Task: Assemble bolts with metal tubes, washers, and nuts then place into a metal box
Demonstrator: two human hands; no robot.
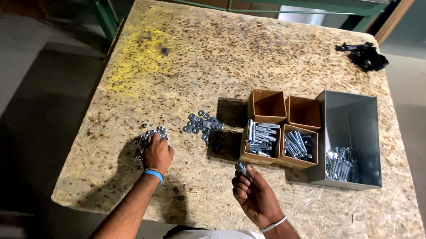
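my left hand (157,153) rests fingers-down on a pile of nuts (147,137) at 9 o'clock; whether it grips any, i cannot tell. my right hand (254,193) pinches a bolt (241,167) near the table (178,48) front edge. washers (202,123), cardboard boxes (282,129) and a metal bin (353,139) crowd 2 o'clock; far half open.

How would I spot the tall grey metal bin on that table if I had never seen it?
Start at the speckled chipboard table and look to its right side, beside the four small brown cardboard boxes. The grey metal bin stands just right of them, with loose bolts at its near end. It is the only metal container, and it is larger and deeper than the cardboard boxes.
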